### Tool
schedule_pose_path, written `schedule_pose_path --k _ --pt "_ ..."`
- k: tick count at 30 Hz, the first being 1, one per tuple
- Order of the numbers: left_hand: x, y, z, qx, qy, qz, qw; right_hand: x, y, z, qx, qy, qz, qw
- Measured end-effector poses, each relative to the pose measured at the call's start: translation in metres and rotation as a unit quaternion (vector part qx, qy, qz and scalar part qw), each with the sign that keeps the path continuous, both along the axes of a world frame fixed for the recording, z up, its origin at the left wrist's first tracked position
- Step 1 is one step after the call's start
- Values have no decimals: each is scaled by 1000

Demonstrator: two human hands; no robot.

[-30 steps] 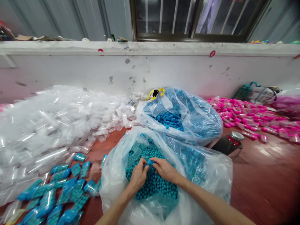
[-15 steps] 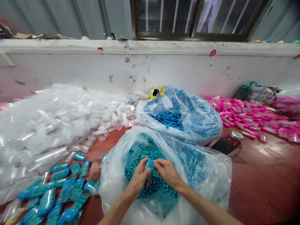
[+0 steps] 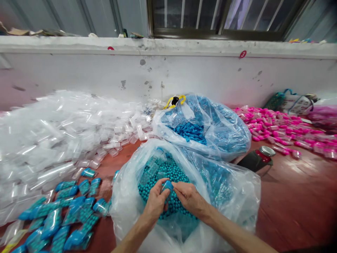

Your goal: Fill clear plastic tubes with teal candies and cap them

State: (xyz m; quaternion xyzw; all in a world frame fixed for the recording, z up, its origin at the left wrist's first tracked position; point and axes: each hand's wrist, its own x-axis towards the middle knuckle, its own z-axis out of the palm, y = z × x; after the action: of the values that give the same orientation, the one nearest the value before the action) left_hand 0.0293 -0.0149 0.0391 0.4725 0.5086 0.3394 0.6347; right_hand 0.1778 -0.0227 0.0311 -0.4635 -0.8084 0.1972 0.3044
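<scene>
My left hand (image 3: 154, 201) is closed around a small clear plastic bottle with a blue cap (image 3: 167, 186), tilted over an open bag. The fingers of my right hand (image 3: 191, 199) are pinched together at the cap's right edge; their tips partly hide it. Beneath both hands, teal beads (image 3: 173, 173) fill the mouth of the clear plastic bag (image 3: 123, 196). A few empty clear bottles (image 3: 152, 169) lie on the beads toward the back left.
Left of the bag lie filled blue-capped bottles (image 3: 52, 223), with a big heap of clear empties (image 3: 65, 130) behind. Farther back sits a bag of blue caps (image 3: 226, 130). To the right are a silver-lidded jar (image 3: 266, 151) and pink-capped bottles (image 3: 281, 126) on the red floor (image 3: 292, 196).
The blue cap has tilted in my left hand, and my right fingertips have shifted slightly down along its right side. The view has moved a little.
</scene>
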Motion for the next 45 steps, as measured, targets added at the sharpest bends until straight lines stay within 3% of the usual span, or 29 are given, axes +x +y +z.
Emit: schedule_pose_path --k 3,6,10,12,14,16,18,20,22,25,29,36,41,45 --pt "2 -2 -1 22 13 14 1000 1 0 1 13 -5 25 1000" --pt "-3 -2 0 38 5 5 999 3 1 8 -76 96 3 992" --pt "-14 -1 6 -8 -31 -56 998 8 5 17 -296 280 -9 913" --pt "-17 -2 9 -15 -40 -65 997 10 8 17 -334 329 -23 883" --pt "-16 -4 10 5 -50 -64 997 10 13 16 -335 354 -50 872" --pt "-13 -6 9 36 -51 -65 996 7 14 16 -312 339 -76 884" --pt "-10 -8 8 51 -36 -53 997 2 10 18 -252 270 -87 925" --pt "-8 -11 7 47 -21 -25 998 -5 2 19 -173 179 -72 966" --pt "-7 -13 6 30 -28 3 999 -13 -7 18 -129 92 -34 987" --pt "-8 -13 5 44 -80 17 996 -21 -17 12 -133 4 -4 991" --pt "-9 -10 6 68 -128 -1 989 -28 -20 4 -103 -40 -32 993" --pt "2 -14 8 46 -57 66 995 -35 -23 -7 31 -77 -59 995" --pt "7 -18 13 111 39 40 992 -38 -27 -13 -24 -35 -79 996" --pt "-9 -30 31 182 153 6 971 -35 -28 3 -162 73 1 984"
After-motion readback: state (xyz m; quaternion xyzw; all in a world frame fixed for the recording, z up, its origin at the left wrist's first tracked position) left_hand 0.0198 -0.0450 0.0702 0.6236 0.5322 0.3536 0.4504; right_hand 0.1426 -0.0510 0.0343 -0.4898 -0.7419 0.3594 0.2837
